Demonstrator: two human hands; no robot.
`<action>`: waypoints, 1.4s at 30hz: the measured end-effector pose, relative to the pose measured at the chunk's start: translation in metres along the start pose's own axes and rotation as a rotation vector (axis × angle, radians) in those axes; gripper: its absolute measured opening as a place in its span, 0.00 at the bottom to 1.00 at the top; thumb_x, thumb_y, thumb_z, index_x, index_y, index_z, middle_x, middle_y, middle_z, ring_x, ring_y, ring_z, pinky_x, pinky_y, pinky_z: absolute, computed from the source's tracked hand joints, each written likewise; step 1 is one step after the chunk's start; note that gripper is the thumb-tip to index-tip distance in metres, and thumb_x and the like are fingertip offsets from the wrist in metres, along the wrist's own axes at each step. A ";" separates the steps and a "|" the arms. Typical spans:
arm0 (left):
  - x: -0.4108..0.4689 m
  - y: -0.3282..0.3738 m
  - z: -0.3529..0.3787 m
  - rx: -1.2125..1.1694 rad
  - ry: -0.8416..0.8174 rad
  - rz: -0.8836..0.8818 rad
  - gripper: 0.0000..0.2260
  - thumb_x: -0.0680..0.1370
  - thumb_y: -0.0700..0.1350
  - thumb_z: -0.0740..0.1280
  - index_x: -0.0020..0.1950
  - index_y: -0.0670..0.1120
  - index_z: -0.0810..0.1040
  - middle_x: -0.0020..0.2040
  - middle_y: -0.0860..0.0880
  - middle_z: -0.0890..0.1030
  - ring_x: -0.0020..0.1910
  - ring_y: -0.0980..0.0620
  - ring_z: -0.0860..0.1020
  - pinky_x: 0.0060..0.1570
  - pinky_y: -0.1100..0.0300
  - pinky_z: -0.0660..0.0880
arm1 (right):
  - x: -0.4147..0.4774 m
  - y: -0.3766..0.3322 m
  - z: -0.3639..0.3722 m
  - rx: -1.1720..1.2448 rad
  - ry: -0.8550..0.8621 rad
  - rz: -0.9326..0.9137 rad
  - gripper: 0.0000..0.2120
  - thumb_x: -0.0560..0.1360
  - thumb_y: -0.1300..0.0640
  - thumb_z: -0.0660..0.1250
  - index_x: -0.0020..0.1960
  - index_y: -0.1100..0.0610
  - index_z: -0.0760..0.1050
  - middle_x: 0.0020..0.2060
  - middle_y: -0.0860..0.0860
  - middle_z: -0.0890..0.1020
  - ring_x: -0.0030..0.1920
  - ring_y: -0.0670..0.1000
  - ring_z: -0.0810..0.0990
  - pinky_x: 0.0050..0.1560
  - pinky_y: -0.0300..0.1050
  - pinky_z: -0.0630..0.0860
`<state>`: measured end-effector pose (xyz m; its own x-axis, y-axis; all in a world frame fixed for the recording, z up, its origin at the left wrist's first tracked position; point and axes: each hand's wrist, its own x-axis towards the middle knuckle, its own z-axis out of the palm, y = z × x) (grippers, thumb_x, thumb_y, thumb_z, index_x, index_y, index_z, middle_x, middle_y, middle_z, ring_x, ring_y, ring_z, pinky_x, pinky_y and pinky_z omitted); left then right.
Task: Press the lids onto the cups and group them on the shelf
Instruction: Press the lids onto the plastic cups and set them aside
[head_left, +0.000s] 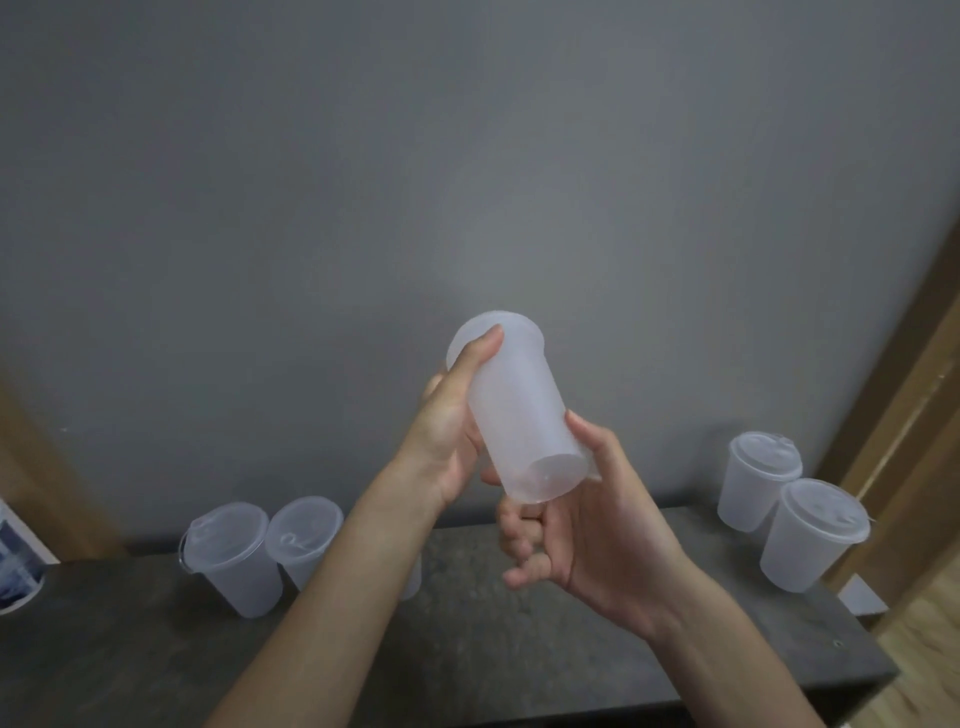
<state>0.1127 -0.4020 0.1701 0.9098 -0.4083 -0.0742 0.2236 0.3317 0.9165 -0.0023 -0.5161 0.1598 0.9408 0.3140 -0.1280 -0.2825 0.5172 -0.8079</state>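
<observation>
Translucent cup (519, 415) w/ lid (511, 318) held mid-air above dark shelf (467, 649), tilted, base twd camera. Lidded left pair (234, 558) & right pair (813, 535) stood upright at shelf ends.

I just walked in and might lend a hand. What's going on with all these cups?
A person holds one translucent cup tilted in the air, its base toward the camera. The left hand grips it near the rim end and the right hand holds the base. On the dark shelf below stand a left pair of lidded cups and a right pair of lidded cups, the two pairs apart.
</observation>
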 end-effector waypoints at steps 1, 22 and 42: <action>-0.001 0.000 0.001 0.033 0.063 0.083 0.32 0.67 0.61 0.77 0.65 0.46 0.79 0.56 0.41 0.84 0.50 0.44 0.83 0.55 0.41 0.76 | 0.001 0.003 -0.002 -0.120 0.043 -0.048 0.33 0.77 0.33 0.61 0.64 0.62 0.74 0.37 0.61 0.81 0.32 0.53 0.79 0.35 0.52 0.84; -0.011 0.005 -0.012 0.276 -0.126 0.314 0.26 0.70 0.55 0.77 0.65 0.50 0.76 0.63 0.47 0.80 0.60 0.50 0.82 0.49 0.56 0.81 | 0.001 -0.006 -0.011 -0.036 0.089 -0.073 0.29 0.76 0.35 0.58 0.56 0.60 0.78 0.31 0.60 0.76 0.26 0.53 0.75 0.29 0.47 0.81; -0.012 -0.028 0.000 0.513 -0.056 0.447 0.28 0.67 0.52 0.82 0.64 0.51 0.75 0.55 0.53 0.83 0.51 0.53 0.84 0.47 0.55 0.82 | 0.014 0.032 -0.064 -0.829 0.374 -0.279 0.37 0.66 0.35 0.76 0.70 0.46 0.70 0.59 0.47 0.81 0.58 0.48 0.83 0.55 0.51 0.85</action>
<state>0.0954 -0.4062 0.1452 0.8537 -0.3740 0.3624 -0.3759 0.0389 0.9258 0.0140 -0.5465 0.0953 0.9939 -0.0847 0.0712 0.0491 -0.2393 -0.9697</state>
